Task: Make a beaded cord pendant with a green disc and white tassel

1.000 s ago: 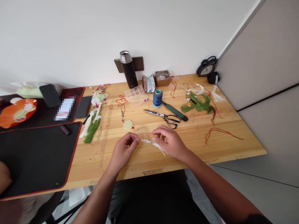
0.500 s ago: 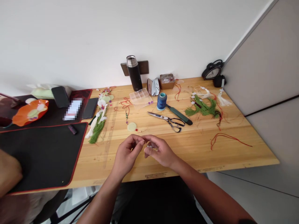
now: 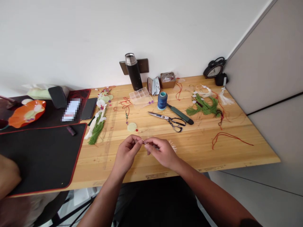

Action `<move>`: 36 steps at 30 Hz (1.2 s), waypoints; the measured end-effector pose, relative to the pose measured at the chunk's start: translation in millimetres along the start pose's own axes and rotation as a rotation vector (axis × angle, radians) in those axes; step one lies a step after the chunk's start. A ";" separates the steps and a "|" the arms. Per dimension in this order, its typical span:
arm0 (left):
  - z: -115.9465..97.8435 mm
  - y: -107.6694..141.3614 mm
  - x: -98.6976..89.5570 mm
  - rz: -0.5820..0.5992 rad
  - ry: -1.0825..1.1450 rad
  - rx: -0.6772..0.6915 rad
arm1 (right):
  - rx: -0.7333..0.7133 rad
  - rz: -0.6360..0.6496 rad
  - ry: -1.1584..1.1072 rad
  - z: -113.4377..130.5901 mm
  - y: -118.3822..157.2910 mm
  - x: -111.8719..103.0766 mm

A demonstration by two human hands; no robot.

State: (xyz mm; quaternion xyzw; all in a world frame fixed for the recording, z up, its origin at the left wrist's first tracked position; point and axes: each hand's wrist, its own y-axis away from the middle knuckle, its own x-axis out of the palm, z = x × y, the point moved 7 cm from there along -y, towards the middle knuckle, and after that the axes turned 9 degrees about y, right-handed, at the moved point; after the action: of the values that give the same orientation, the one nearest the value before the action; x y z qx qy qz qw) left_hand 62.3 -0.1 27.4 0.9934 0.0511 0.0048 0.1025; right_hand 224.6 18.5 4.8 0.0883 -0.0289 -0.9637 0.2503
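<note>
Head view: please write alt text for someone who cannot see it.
Left hand and right hand pinch a thin thread over a wooden table, white fringe beside the right one. Beyond them are scissors, a blue spool and green tassels.

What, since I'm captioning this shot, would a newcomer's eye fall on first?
Probably the left hand and right hand, close together front and centre, with a thin strand between them and white fringe showing beyond the right. Next, the vivid blue thread spool standing behind the scissors, and the orange wavy-edged dish at far left.
</note>
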 end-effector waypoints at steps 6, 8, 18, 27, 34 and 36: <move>8.4 -2.5 1.8 0.009 0.017 -0.017 | 0.035 -0.016 0.027 -5.8 2.4 0.3; 9.2 -2.0 2.9 0.018 0.014 -0.018 | 0.046 -0.019 0.034 -7.9 3.3 -0.2; 19.2 5.3 -1.2 0.003 -0.095 -0.001 | 0.061 -0.032 0.001 -10.9 3.4 -1.7; 23.7 14.0 -2.0 0.041 -0.183 0.000 | 0.066 -0.025 -0.003 -13.9 5.1 0.8; 19.1 15.4 -5.3 0.007 -0.230 0.010 | 0.077 -0.015 0.029 -15.7 5.9 1.3; 20.0 15.5 -5.2 0.020 -0.231 0.006 | 0.078 -0.011 0.046 -16.7 6.6 1.5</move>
State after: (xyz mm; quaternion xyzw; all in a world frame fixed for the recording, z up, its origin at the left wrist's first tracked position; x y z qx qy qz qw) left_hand 59.2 -19.8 11.0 0.9881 0.0291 -0.1089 0.1048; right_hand 229.5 11.8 -11.2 0.1204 -0.0600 -0.9609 0.2422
